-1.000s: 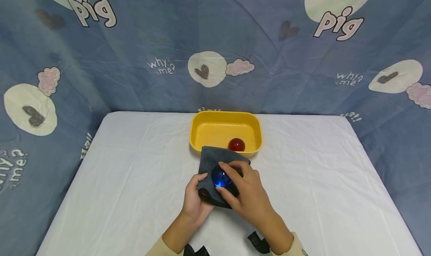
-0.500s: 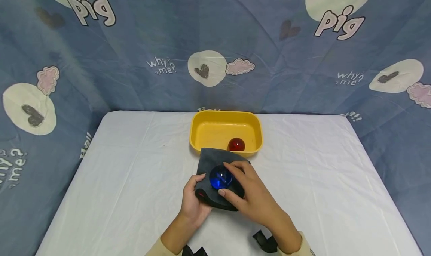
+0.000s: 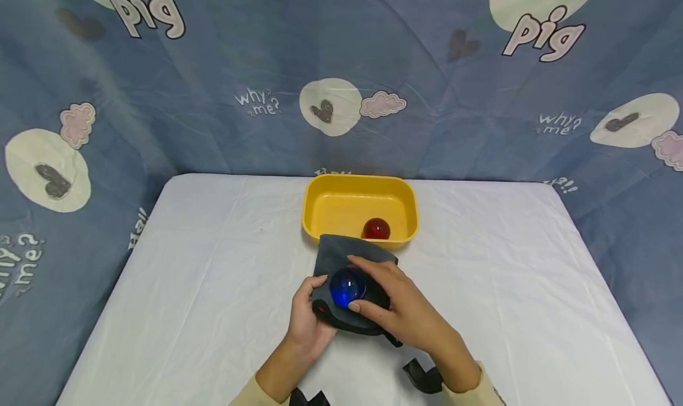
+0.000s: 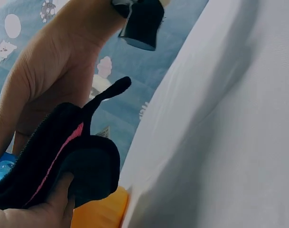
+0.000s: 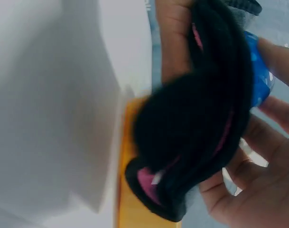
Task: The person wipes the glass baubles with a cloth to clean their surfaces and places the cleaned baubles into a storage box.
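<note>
My left hand [image 3: 308, 320] grips a folded dark grey cloth [image 3: 341, 252] with black edging, thumb on its upper side. In the left wrist view, pink shows along the cloth's fold and a dark loop [image 4: 108, 92] sticks out from it. A clear blue ball [image 3: 344, 287] rests on the cloth. My right hand [image 3: 402, 305] holds the ball between thumb and fingers, the thumb tip at its lower right side. From the right wrist, the ball [image 5: 261, 71] appears partly hidden behind the cloth, with fingertips around it.
A yellow tray [image 3: 341, 207] stands just beyond the cloth, with a red ball [image 3: 376, 229] at its near right corner. White fabric [image 3: 213, 275] covers the table. Black straps [image 3: 424, 377] hang at both wrists. A blue printed curtain [image 3: 427, 139] hangs behind the table.
The blue ball has shifted slightly left and toward me on the cloth. My right hand's fingers and thumb have changed position around it, and a dark tab now shows below the cloth.
</note>
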Demonstrator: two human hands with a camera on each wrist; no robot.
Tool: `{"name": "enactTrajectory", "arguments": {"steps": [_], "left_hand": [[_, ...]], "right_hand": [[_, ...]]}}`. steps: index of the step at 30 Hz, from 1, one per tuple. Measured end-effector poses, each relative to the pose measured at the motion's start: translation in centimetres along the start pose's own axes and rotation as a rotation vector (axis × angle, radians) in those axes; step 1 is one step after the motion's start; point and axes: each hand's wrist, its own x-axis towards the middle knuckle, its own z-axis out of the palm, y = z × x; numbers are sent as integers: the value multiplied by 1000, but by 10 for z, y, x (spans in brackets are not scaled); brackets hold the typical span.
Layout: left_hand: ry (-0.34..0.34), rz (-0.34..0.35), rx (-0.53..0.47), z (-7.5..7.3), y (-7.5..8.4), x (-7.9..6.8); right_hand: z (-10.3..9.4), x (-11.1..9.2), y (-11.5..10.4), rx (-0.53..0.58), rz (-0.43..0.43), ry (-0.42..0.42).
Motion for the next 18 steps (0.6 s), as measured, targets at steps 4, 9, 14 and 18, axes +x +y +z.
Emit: {"name": "enactTrajectory", "arguments": {"steps": [4,9,14,18], "left_hand": [[-1,-18,17,0,-1,0],[10,-17,3,-1,-2,0],[26,-19,-11,0,-4,-1],[23,-13,-39,2,-4,0]], "right_hand": [[0,0,-4,-47,6,-37],[4,0,-6,-103,38,5],[16,0,-3,-196,19,117],[27,0,0,-282,-61,247]]}}
